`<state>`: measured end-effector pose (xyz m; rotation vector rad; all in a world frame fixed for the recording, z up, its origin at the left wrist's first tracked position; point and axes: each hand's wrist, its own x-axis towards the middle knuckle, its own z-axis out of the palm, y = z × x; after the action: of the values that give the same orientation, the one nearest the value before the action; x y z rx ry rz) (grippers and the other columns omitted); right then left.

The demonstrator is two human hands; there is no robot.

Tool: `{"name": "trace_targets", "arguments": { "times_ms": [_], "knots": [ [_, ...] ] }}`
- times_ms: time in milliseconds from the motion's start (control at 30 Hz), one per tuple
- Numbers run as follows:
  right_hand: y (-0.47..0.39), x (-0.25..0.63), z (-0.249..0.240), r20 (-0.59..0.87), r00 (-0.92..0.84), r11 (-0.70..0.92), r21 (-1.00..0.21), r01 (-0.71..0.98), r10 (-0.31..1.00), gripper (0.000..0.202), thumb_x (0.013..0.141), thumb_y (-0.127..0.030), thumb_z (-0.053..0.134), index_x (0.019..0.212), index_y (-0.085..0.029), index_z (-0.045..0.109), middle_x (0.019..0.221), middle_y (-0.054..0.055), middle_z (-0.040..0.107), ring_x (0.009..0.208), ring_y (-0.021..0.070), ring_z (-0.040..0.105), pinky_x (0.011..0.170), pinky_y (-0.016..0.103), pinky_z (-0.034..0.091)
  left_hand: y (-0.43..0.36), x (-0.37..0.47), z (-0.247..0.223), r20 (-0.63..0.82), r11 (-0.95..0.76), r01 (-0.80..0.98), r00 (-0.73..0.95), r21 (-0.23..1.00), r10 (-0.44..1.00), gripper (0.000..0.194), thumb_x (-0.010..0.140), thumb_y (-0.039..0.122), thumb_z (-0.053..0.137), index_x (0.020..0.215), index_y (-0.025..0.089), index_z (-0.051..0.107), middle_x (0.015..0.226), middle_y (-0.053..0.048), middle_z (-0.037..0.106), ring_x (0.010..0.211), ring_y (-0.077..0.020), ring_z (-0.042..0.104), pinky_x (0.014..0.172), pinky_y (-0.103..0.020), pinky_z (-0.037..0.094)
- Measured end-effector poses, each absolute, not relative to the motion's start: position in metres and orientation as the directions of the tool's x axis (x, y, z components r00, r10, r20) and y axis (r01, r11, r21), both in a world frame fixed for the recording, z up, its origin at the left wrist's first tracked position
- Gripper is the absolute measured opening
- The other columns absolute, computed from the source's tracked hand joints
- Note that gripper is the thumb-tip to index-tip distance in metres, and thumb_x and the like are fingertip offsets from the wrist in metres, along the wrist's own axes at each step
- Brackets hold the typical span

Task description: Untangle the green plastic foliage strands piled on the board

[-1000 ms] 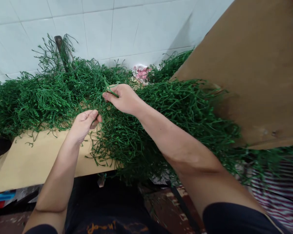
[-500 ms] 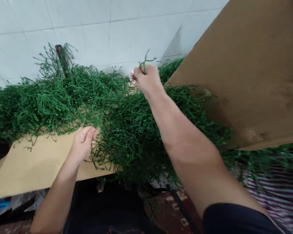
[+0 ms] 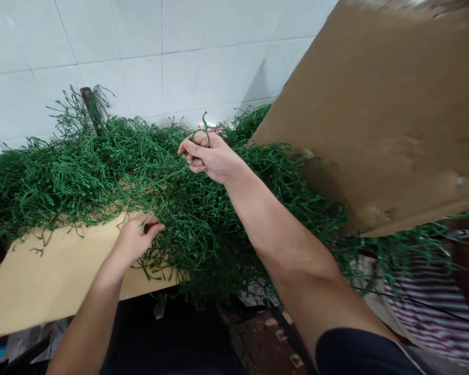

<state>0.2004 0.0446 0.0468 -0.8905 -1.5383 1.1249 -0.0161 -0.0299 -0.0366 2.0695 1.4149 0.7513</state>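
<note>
Both arms bare below the elbow, reaching forward and away from the torso. Right hand (image 3: 209, 153): farther out and higher in view, fingers curled, thumb laid against the index finger in a closed pinch. Right forearm (image 3: 281, 224) runs diagonally up and inward; dark sleeve (image 3: 359, 349) at the upper arm. Left hand (image 3: 140, 233): lower, nearer the body, back of hand up, fingers bent, thumb and index parted by a small gap. Left forearm (image 3: 89, 307) angles up and inward. Hands well apart.
</note>
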Motion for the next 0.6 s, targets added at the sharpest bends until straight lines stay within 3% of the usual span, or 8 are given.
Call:
{"name": "trace_targets", "arguments": {
  "times_ms": [200, 333, 467, 600],
  "knots": [
    [0.036, 0.2, 0.056, 0.292, -0.198, 0.296, -0.955, -0.006, 0.936, 0.027, 0.085, -0.041, 0.057, 0.074, -0.017, 0.05, 0.057, -0.006, 0.039, 0.043, 0.0008, 0.028, 0.037, 0.016, 0.023, -0.027, -0.009, -0.045, 0.117, -0.305, 0.736, 0.296, 0.605, 0.948, 0.021, 0.08, 0.034, 0.054, 0.067, 0.019, 0.057, 0.064, 0.001, 0.055, 0.062, -0.013, 0.048, 0.061, -0.025, 0.036],
    [0.035, 0.188, 0.063, 0.32, -0.209, 0.324, -0.946, -0.019, 0.924, 0.025, 0.086, -0.039, 0.055, 0.075, -0.018, 0.049, 0.059, -0.006, 0.04, 0.043, 0.0011, 0.029, 0.038, 0.016, 0.026, -0.029, -0.005, -0.051, 0.105, -0.338, 0.748, 0.342, 0.571, 0.934, 0.017, 0.078, 0.03, 0.059, 0.091, 0.02, 0.064, 0.092, -0.006, 0.065, 0.082, -0.0187, 0.058, 0.075, -0.032, 0.046],
    [0.013, 0.13, 0.063, 0.318, -0.39, 0.353, -0.936, 0.018, 0.864, 0.021, 0.089, -0.036, 0.051, 0.079, -0.018, 0.052, 0.06, -0.005, 0.043, 0.046, 0.0019, 0.032, 0.042, 0.017, 0.033, -0.037, -0.001, -0.06, 0.256, -0.398, 0.749, 0.307, 0.529, 0.917, 0.028, 0.082, 0.027, 0.054, 0.107, 0.018, 0.059, 0.109, -0.012, 0.059, 0.105, -0.0253, 0.055, 0.092, -0.041, 0.045],
    [-0.036, 0.043, 0.054, 0.341, -0.622, 0.53, -0.836, 0.143, 0.705, 0.022, 0.08, -0.038, 0.064, 0.078, -0.016, 0.057, 0.059, -0.004, 0.047, 0.051, 0.0036, 0.04, 0.048, 0.018, 0.038, -0.043, 0.004, -0.072, 0.29, -0.37, 0.75, 0.244, 0.549, 0.925, 0.035, 0.078, 0.017, 0.051, 0.113, 0.018, 0.057, 0.114, -0.011, 0.056, 0.11, -0.0255, 0.052, 0.095, -0.041, 0.045]
  ]
}}
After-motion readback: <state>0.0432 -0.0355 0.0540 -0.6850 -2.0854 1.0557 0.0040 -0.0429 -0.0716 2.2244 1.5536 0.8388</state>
